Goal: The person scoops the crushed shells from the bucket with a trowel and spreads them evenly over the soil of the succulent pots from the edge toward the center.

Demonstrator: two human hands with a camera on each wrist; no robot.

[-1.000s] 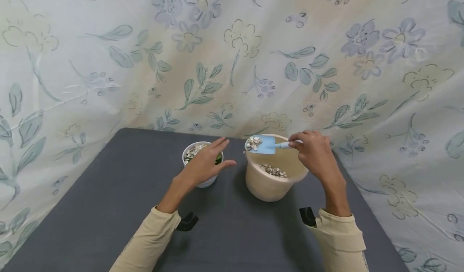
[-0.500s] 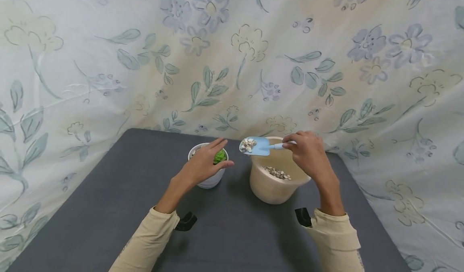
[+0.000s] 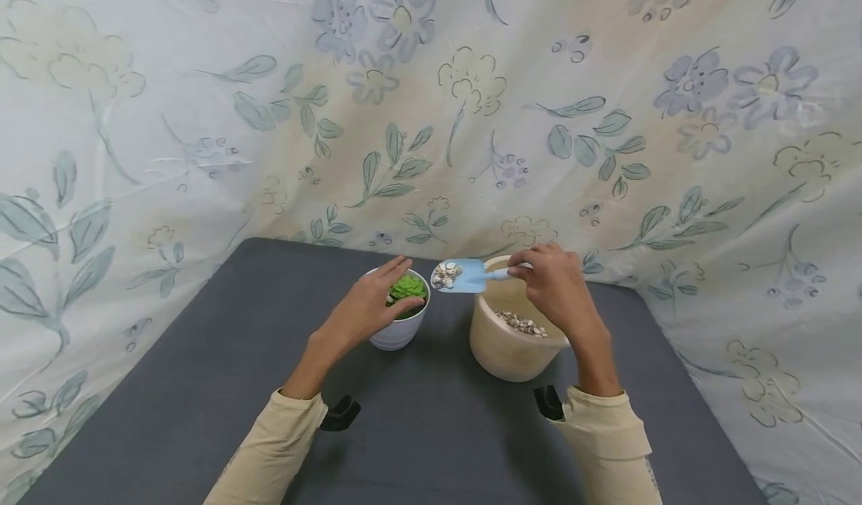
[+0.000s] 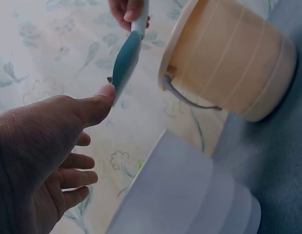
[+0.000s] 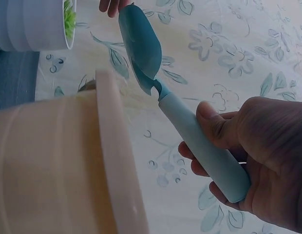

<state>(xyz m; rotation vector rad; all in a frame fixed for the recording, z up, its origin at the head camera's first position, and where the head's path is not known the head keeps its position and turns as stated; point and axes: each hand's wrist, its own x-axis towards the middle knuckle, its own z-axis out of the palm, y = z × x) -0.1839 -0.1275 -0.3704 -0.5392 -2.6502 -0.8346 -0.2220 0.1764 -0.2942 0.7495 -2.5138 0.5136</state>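
Observation:
My right hand grips the pale handle of a small blue trowel, fingers and thumb wrapped around it in the right wrist view. Pebbles lie on the trowel's blade, which hangs between the two containers. A white pot holding a green succulent stands on the left. Over that pot's left side hovers my left hand, its fingers extended and thumb apart, holding nothing; it hides part of the pot's contents. Beneath the right hand is a beige bucket with more pebbles inside.
The dark grey tabletop carries both containers. A floral cloth hangs behind the table's back edge. In the left wrist view a grey bail handle hangs on the bucket's side.
The right hand has carried the loaded trowel leftward from above the bucket toward the white pot. The left hand has shifted slightly left relative to the pot, showing more of the succulent.

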